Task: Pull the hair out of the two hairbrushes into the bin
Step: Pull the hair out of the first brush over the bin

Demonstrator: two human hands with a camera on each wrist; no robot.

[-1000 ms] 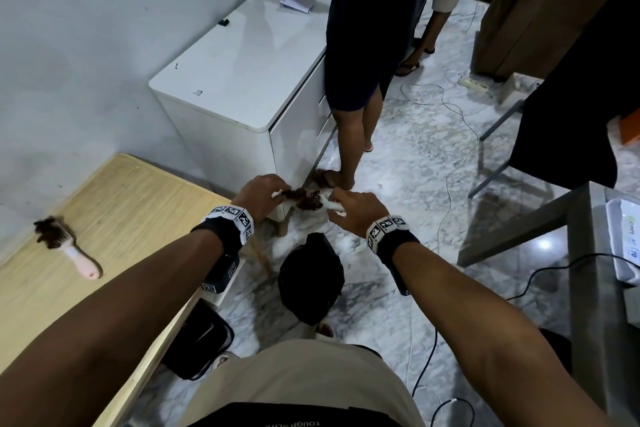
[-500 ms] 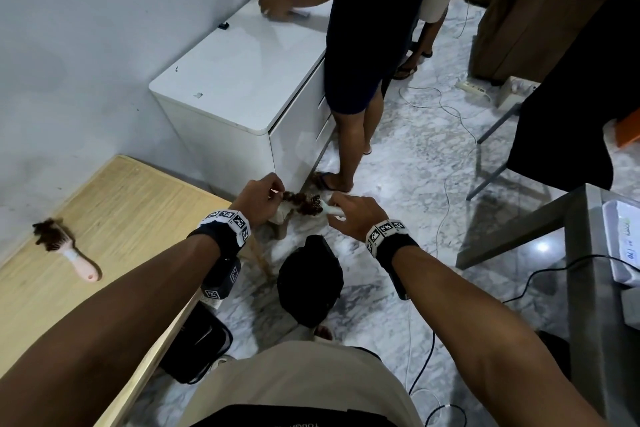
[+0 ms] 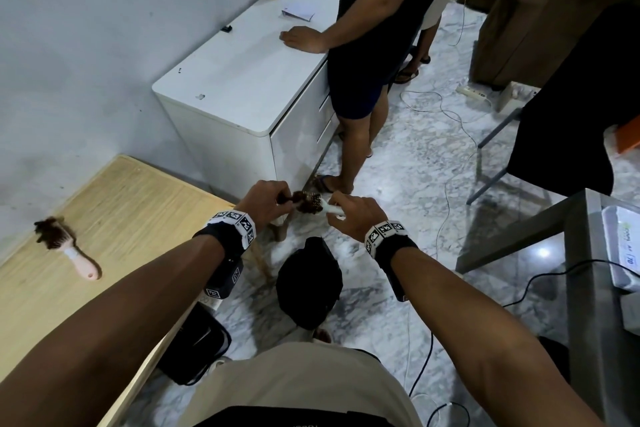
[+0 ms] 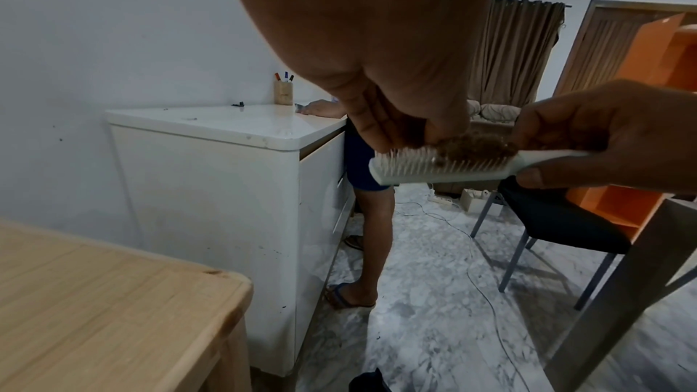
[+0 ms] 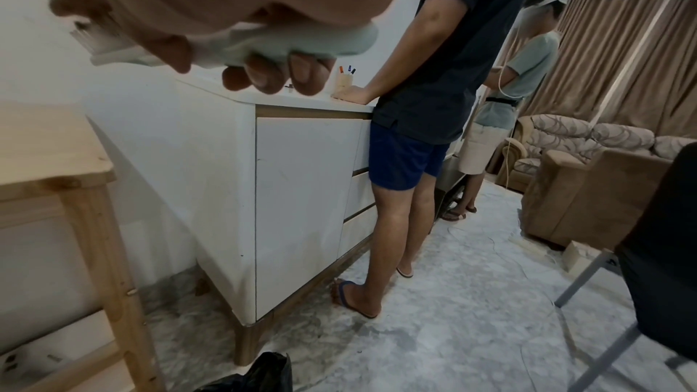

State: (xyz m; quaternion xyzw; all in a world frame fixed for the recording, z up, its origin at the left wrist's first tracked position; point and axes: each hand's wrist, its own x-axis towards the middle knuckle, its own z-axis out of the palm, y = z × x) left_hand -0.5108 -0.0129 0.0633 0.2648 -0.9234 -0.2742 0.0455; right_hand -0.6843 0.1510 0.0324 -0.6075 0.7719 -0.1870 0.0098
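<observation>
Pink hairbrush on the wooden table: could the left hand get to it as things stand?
Probably yes, once freed. The pink hairbrush lies alone on the wooden table with nothing around it, but the left hand is pinching hair on the white hairbrush.

We see a pale green smooth plastic hairbrush (image 4: 445, 170) matted with frizzy brown hair (image 4: 471, 145), a crinkled glossy black plastic bin bag (image 3: 308, 282) below our hands, beside the matt pale wooden table (image 3: 131, 204) and polished grey marble floor (image 3: 415, 163).
</observation>
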